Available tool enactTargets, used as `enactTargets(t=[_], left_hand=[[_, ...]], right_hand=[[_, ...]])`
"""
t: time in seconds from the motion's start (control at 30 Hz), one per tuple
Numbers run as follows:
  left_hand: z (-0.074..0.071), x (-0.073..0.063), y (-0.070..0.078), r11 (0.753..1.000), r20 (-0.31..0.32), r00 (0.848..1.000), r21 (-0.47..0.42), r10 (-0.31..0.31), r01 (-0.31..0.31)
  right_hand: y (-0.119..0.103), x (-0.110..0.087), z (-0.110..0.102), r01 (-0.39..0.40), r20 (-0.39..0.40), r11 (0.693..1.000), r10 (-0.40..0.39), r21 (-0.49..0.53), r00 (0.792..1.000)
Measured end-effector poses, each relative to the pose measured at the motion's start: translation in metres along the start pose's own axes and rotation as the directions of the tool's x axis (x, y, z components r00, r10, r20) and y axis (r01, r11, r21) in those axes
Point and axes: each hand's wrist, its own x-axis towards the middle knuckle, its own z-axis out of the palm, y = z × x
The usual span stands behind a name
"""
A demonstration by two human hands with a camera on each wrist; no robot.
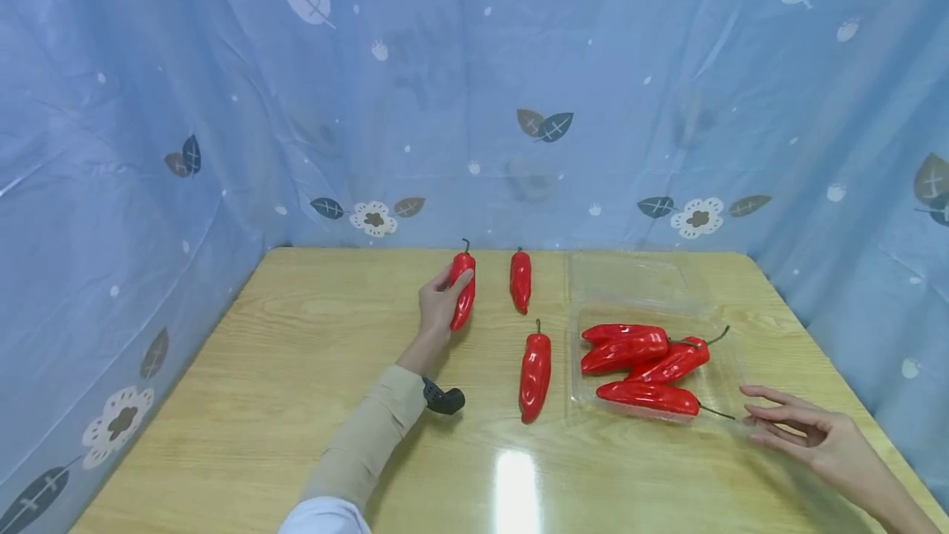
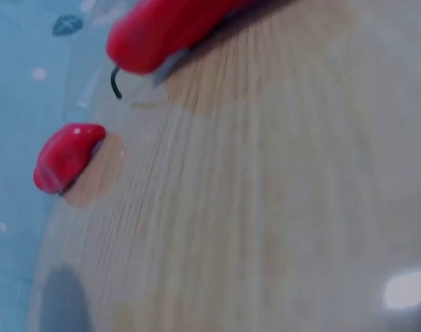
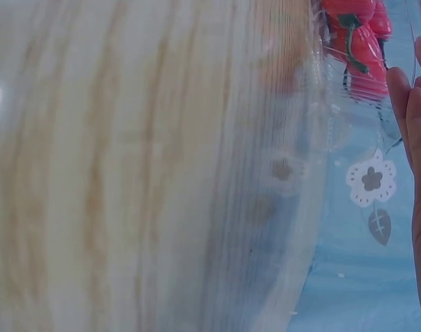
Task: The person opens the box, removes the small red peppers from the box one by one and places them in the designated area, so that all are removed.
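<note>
My left hand (image 1: 439,302) grips a red chili pepper (image 1: 463,311) around its middle, stem pointing up and away, over the far middle of the table. In the left wrist view just a sliver of that pepper shows at the left edge. Two more red chili peppers lie to its right, one farther back (image 1: 521,280) and one nearer (image 1: 535,377). A clear plastic box (image 1: 582,406) holds several red peppers with dark stems (image 1: 648,395). My right hand (image 1: 823,439) is at the box's near right corner, fingers loosely extended, fingertips right at the rim.
The box's clear lid (image 1: 630,278) lies folded back behind it on the wooden table (image 1: 319,328). A blue patterned curtain (image 1: 474,89) borders the table at the back and both sides. A black wrist mount (image 1: 445,400) sticks out from the left sleeve.
</note>
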Motion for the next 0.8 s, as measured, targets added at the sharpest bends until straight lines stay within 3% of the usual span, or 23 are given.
enactTargets(t=[0.1,0.37,0.5,0.6,0.8], left_hand=[[0.010,0.010,0.000,1.000,0.004,1.000,0.016,0.006,-0.006],[0.036,0.032,0.001,0.999,0.037,0.999,-0.044,0.001,0.001],[0.041,0.038,-0.004,1.000,0.037,0.999,-0.017,0.001,0.000],[0.042,0.040,-0.010,1.000,0.001,1.000,0.017,-0.006,0.006],[0.044,0.044,-0.022,0.995,-0.140,0.990,0.095,-0.006,0.019]], right_hand=[[0.002,-0.002,-0.001,0.002,-0.006,1.000,-0.001,0.017,1.000],[0.005,-0.002,-0.001,0.047,0.012,0.993,-0.049,0.109,0.999],[0.005,-0.001,0.001,0.041,0.011,0.995,-0.043,0.086,0.999],[0.005,0.000,0.002,0.040,0.016,0.995,-0.042,0.094,0.999],[0.006,-0.002,0.002,0.042,0.012,0.995,-0.043,0.091,0.999]])
